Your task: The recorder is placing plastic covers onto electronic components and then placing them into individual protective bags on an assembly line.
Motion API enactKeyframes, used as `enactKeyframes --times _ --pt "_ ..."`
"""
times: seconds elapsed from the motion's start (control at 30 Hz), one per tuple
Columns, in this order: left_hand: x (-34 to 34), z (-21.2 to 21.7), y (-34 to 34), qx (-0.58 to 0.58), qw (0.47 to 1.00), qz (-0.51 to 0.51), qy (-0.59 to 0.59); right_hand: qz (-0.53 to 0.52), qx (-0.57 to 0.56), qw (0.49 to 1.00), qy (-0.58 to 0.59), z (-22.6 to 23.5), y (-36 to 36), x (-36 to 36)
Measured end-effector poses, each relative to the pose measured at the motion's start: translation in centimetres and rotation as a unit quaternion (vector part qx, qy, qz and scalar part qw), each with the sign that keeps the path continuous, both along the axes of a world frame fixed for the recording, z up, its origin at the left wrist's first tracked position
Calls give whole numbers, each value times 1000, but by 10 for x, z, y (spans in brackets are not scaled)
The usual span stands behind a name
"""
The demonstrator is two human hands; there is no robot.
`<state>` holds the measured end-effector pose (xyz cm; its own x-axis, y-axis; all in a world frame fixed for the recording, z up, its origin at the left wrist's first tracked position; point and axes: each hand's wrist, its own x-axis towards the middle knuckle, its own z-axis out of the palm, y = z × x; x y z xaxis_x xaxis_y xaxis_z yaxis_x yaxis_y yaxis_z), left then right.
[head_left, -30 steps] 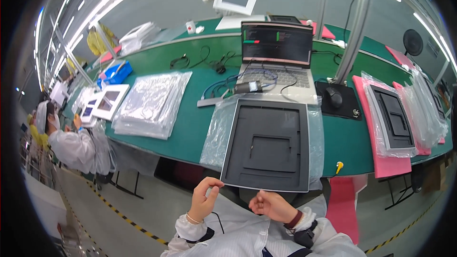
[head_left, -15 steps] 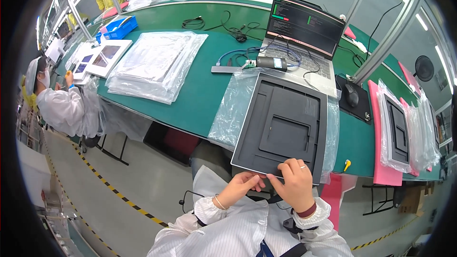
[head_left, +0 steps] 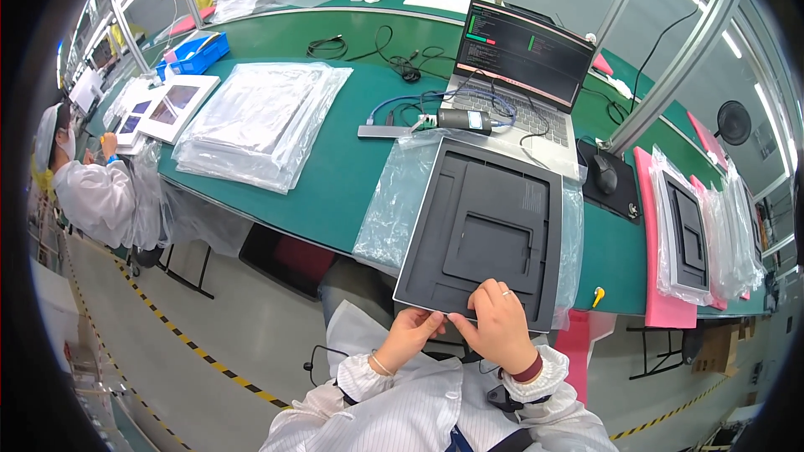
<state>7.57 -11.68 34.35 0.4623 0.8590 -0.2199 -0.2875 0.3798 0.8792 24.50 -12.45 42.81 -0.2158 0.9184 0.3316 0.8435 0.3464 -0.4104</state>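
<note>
A flat display panel (head_left: 419,272) with a thin white rim lies back side up in front of me, its near edge reaching over the table's front edge. Its black back has a raised rectangular section in the middle. My left hand (head_left: 407,338) pinches the near edge, thumb on top and the other fingers curled, partly hidden below. Close beside it, my right hand (head_left: 501,323) has its thumb at the same edge and its bent fingers over the black back. The two thumb tips almost meet. Clear plastic wrap (head_left: 387,216) lies under the panel.
Behind the panel stands an open laptop (head_left: 521,59) with a black cylindrical device (head_left: 465,120) and cables. Bagged panels (head_left: 255,121) are stacked left; a mouse (head_left: 605,174), yellow item (head_left: 598,296) and panels on pink foam (head_left: 656,251) are right. A co-worker (head_left: 92,197) sits far left.
My view has shifted slightly, so the table appears a little further left and lower. Both hands stay at the panel's near edge, with the left fingers now tucked closer to the rim.
</note>
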Motion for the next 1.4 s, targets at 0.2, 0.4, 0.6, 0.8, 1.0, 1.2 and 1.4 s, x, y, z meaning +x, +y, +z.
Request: enactKeyframes --times 0.2,0.4,0.6,0.8,1.0,1.2,1.4 --pt "1 6 -3 10 1000 18 11 -16 -8 1000 11 8 0 -2" --pt "-14 49 -18 549 772 64 312 2 -16 1000 21 7 1 1" --pt "-3 68 19 613 693 79 371 50 -9 998 -38 8 8 9" --pt "-8 62 22 619 683 53 383 213 -145 964 70 18 25 40" --pt "-5 62 23 613 694 69 371 94 -59 993 -30 38 95 95" --pt "-1 67 23 571 731 26 374 62 -74 988 -119 16 140 114" --pt "1 70 24 574 722 8 386 84 -87 981 -150 25 140 116"
